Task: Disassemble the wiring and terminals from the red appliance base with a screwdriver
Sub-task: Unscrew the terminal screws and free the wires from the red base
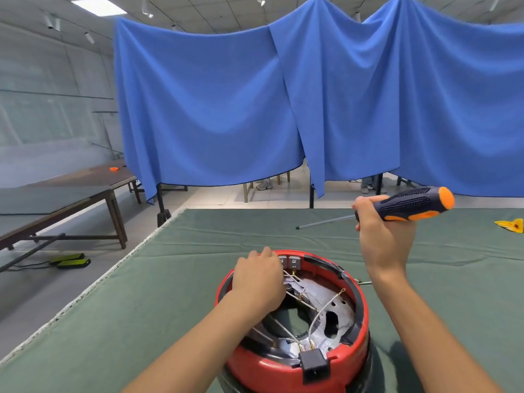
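1. On the green-covered desk (198, 279) in front of me sits the red appliance base (351, 361), open side up, showing its metal plate and white wires (320, 316).
2. My left hand (259, 282) rests on the base's far-left rim, fingers curled down by the grey terminals (293, 262); I cannot tell whether they grip anything.
3. My right hand (381, 231) is raised above the desk, right of the base, gripping the screwdriver (411, 204) by its black-and-orange handle, shaft pointing left.
4. Behind the desk hangs a blue cloth (255, 109); a yellow scrap (510, 225) lies at the far right.
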`<action>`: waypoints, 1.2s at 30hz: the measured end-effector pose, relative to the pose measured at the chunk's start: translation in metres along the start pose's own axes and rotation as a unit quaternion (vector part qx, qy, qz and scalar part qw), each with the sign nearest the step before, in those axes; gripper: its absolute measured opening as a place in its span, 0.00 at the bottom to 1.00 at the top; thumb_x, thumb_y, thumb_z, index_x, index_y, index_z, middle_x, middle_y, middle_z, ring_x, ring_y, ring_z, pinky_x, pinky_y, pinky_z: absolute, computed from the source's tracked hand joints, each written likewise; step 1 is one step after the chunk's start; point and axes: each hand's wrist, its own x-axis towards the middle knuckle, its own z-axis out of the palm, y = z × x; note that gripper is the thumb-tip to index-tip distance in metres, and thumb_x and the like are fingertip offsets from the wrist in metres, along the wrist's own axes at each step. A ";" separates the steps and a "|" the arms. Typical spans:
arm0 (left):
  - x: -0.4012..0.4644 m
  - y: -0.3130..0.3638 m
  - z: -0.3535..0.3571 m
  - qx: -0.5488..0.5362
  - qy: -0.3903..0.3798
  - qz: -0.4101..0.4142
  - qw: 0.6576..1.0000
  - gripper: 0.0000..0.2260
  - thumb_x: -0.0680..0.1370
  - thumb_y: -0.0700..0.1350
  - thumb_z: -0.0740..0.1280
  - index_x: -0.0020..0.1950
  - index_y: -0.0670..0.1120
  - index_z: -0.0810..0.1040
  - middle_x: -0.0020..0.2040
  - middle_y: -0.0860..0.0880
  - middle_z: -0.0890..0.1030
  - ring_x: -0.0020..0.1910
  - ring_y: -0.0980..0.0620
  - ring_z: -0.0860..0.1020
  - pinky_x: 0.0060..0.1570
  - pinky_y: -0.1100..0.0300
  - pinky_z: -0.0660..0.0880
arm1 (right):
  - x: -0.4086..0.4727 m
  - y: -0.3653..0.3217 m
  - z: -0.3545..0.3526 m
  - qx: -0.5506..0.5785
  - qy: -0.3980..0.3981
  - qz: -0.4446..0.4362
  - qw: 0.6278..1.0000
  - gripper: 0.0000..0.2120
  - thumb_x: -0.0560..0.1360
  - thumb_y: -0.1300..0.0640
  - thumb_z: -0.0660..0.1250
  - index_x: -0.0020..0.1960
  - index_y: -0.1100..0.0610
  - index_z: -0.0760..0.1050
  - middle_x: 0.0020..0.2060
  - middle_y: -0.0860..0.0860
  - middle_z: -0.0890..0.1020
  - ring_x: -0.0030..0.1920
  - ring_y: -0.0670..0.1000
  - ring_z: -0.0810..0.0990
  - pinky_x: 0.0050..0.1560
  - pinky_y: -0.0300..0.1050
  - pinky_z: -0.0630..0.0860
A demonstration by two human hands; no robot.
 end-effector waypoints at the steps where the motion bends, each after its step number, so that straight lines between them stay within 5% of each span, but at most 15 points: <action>1: 0.002 0.000 0.001 -0.011 -0.006 0.006 1.000 0.17 0.76 0.42 0.62 0.64 0.42 0.68 0.63 0.46 0.70 0.63 0.43 0.69 0.57 0.51 0.68 | -0.001 -0.001 0.000 0.003 0.010 -0.011 1.000 0.10 0.69 0.60 0.67 0.33 0.62 0.70 0.20 0.41 0.71 0.24 0.42 0.69 0.28 0.32 0.67; 4: 0.013 -0.007 -0.001 -0.071 -0.008 0.029 0.997 0.17 0.76 0.42 0.60 0.65 0.43 0.69 0.67 0.47 0.70 0.67 0.43 0.67 0.61 0.48 0.66 | -0.002 -0.006 0.002 0.005 0.029 -0.045 0.999 0.12 0.66 0.61 0.64 0.32 0.70 0.68 0.18 0.43 0.68 0.22 0.42 0.65 0.26 0.32 0.63; 13: 0.028 -0.025 0.017 -0.216 0.015 0.103 0.971 0.33 0.70 0.34 0.58 0.75 0.50 0.62 0.77 0.53 0.59 0.76 0.54 0.55 0.73 0.58 0.51 | -0.007 0.001 0.004 -0.047 -0.002 -0.077 0.996 0.15 0.65 0.59 0.62 0.32 0.73 0.67 0.22 0.49 0.65 0.25 0.48 0.64 0.26 0.37 0.62; 19: 0.049 -0.028 0.020 -0.300 0.034 0.101 0.948 0.30 0.70 0.36 0.62 0.70 0.54 0.71 0.72 0.59 0.68 0.72 0.59 0.63 0.66 0.69 0.55 | -0.007 0.018 0.001 -0.059 0.035 -0.073 0.995 0.12 0.65 0.59 0.64 0.31 0.67 0.67 0.21 0.47 0.70 0.25 0.46 0.67 0.28 0.37 0.66; 22: 0.056 -0.030 0.024 -0.325 0.038 0.098 0.940 0.28 0.70 0.38 0.64 0.70 0.55 0.71 0.70 0.60 0.70 0.70 0.59 0.65 0.63 0.70 0.58 | -0.004 0.022 -0.001 -0.059 0.037 -0.088 0.994 0.13 0.66 0.61 0.64 0.32 0.71 0.67 0.24 0.58 0.67 0.26 0.52 0.67 0.28 0.41 0.66; 24: 0.058 -0.031 0.027 -0.335 0.036 0.108 0.935 0.28 0.71 0.39 0.65 0.71 0.55 0.70 0.71 0.59 0.69 0.70 0.59 0.65 0.65 0.67 0.58 | -0.001 0.024 -0.001 -0.053 0.040 -0.082 0.994 0.13 0.66 0.61 0.64 0.32 0.71 0.67 0.24 0.61 0.67 0.25 0.55 0.66 0.26 0.42 0.64; 29: 0.057 -0.031 0.029 -0.329 0.042 0.127 0.935 0.26 0.73 0.39 0.65 0.70 0.53 0.71 0.73 0.58 0.66 0.72 0.57 0.63 0.67 0.64 0.59 | 0.004 0.027 0.000 -0.046 0.041 -0.086 0.994 0.09 0.66 0.64 0.63 0.29 0.66 0.66 0.20 0.45 0.70 0.22 0.50 0.67 0.25 0.39 0.65; 33: 0.057 -0.031 0.027 -0.305 0.054 0.138 0.941 0.25 0.74 0.38 0.62 0.71 0.51 0.70 0.74 0.55 0.66 0.73 0.55 0.62 0.69 0.63 0.58 | -0.003 0.020 0.004 -0.044 0.035 -0.091 0.994 0.11 0.66 0.65 0.63 0.30 0.70 0.65 0.22 0.57 0.66 0.24 0.59 0.62 0.25 0.44 0.62; 36: 0.053 -0.031 0.029 -0.243 0.067 0.152 0.956 0.25 0.76 0.39 0.59 0.72 0.55 0.68 0.75 0.56 0.61 0.74 0.54 0.58 0.71 0.61 0.53 | -0.008 0.020 0.004 -0.049 0.030 -0.090 0.994 0.11 0.65 0.64 0.63 0.32 0.71 0.66 0.23 0.57 0.66 0.25 0.56 0.64 0.26 0.46 0.63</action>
